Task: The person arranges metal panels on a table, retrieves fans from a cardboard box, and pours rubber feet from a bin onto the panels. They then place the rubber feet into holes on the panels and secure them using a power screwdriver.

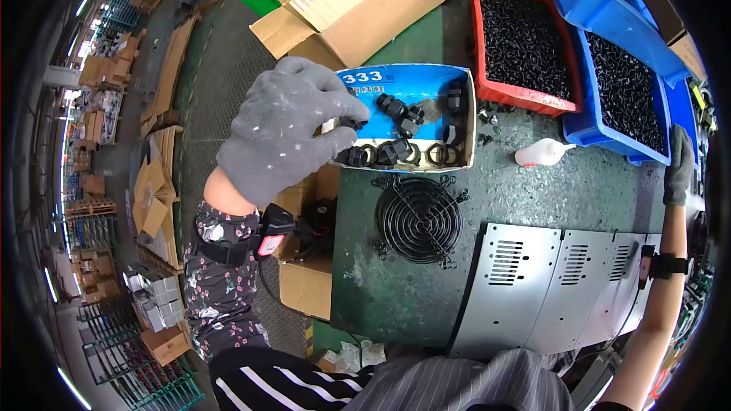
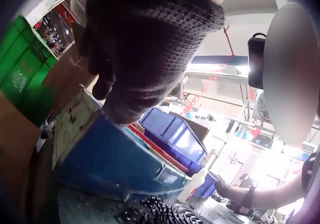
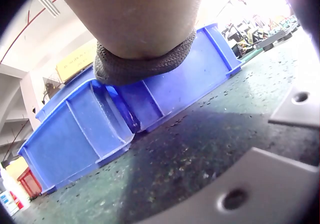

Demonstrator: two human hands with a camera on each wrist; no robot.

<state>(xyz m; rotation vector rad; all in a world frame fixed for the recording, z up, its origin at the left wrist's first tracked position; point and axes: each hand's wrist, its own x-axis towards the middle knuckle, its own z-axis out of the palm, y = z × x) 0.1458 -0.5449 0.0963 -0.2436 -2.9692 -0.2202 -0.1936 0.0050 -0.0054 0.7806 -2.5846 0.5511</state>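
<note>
My left hand (image 1: pixel 285 125), in a grey glove, is over the left end of an open blue-and-white carton (image 1: pixel 406 81). Its thumb and fingertips pinch a black cable gland (image 1: pixel 353 122). More black plastic glands (image 1: pixel 409 119) and loose ring nuts (image 1: pixel 442 154) lie inside the carton. In the left wrist view the gloved hand (image 2: pixel 145 48) hangs above the carton's rim. Far to the right, my gloved right hand (image 1: pixel 678 167) rests at the edge of a blue bin (image 1: pixel 620 154); its fingers are hidden behind the wrist in the right wrist view.
A red bin (image 1: pixel 525 99) full of small black parts stands beside the blue one. A white squeeze bottle (image 1: pixel 542 153), a round black fan guard (image 1: pixel 420 220) and slotted metal panels (image 1: pixel 521 289) lie on the green table (image 1: pixel 381 301). A large cardboard box (image 1: pixel 381 11) stands behind the carton.
</note>
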